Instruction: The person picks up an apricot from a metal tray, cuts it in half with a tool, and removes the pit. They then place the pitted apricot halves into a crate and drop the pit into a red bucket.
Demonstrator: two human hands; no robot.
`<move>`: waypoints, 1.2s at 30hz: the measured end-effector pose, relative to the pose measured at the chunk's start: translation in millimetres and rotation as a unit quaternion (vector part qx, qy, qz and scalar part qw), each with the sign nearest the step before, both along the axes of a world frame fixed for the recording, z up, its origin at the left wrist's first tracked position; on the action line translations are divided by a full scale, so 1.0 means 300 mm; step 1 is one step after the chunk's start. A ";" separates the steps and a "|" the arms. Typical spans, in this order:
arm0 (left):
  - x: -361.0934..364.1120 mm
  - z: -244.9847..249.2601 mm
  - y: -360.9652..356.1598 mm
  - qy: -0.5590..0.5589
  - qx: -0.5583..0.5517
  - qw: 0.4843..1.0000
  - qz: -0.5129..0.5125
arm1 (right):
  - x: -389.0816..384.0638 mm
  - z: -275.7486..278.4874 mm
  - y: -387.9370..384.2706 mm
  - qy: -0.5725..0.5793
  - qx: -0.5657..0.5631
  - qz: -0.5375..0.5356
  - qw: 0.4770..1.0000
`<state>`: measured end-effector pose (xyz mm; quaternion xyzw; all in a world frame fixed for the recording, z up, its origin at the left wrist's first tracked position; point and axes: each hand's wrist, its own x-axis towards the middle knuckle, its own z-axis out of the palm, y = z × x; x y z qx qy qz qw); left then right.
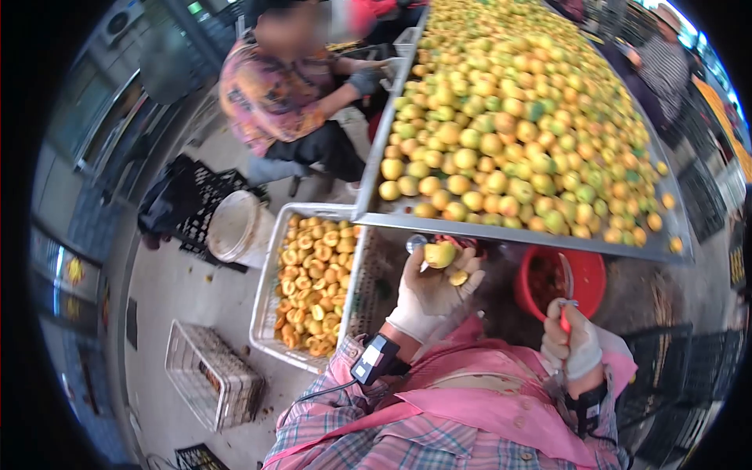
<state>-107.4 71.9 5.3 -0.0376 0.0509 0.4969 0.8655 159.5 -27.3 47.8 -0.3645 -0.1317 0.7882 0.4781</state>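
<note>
A yellow apricot (440, 254) rests in the fingers of my left hand (429, 296), which is gloved and turned palm up. A smaller apricot piece (458, 277) lies against the same hand's fingers. My right hand (578, 338), also gloved, is closed around the red handle of a knife (565, 316). Its curved metal blade points away from me, over the red bucket (594, 288), which has dark reddish-brown contents. The blade is apart from the apricot. To the left of my left hand stands a white crate (269, 286) of halved apricots.
Ahead, a metal-edged table (501, 233) is heaped with whole apricots. A person (274, 102) works at its left side, another (662, 66) sits at the right. A white bucket (233, 227), a smaller crate (211, 376) and black crates (658, 372) stand on the floor.
</note>
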 end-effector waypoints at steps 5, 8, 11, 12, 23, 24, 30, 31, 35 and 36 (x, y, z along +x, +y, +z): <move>-0.375 -0.144 -0.070 0.058 -0.137 0.965 0.215 | -0.024 -0.049 0.006 -0.087 -0.022 -0.033 0.995; -0.610 -0.346 -0.138 0.186 -0.202 0.903 0.332 | -0.029 -0.121 0.019 -0.094 -0.031 -0.025 0.995; -0.830 -0.281 -0.122 0.184 -0.302 0.834 0.424 | -0.015 -0.215 0.019 -0.093 -0.055 -0.015 0.994; -0.944 -0.274 -0.093 0.220 -0.271 0.820 0.455 | -0.011 -0.244 0.013 -0.088 -0.073 -0.013 0.993; -1.482 0.011 0.210 0.313 -0.084 0.813 0.485 | -0.129 -0.251 0.033 -0.109 -0.105 -0.037 0.988; -1.403 -0.012 0.191 0.249 -0.035 0.859 0.446 | -0.130 -0.250 0.033 -0.110 -0.109 -0.046 0.987; -0.875 -0.009 0.094 0.284 0.128 0.911 0.269 | -0.141 -0.131 0.082 -0.129 -0.046 -0.046 0.990; -0.766 0.056 0.078 0.256 0.171 0.922 0.233 | -0.136 -0.104 0.100 -0.103 -0.036 -0.038 0.993; -0.409 0.186 0.068 0.282 0.257 0.917 0.117 | -0.181 0.094 0.142 -0.292 0.088 -0.028 0.952; -0.330 0.197 0.070 0.263 0.268 0.923 0.088 | -0.193 0.146 0.141 -0.348 0.111 -0.023 0.931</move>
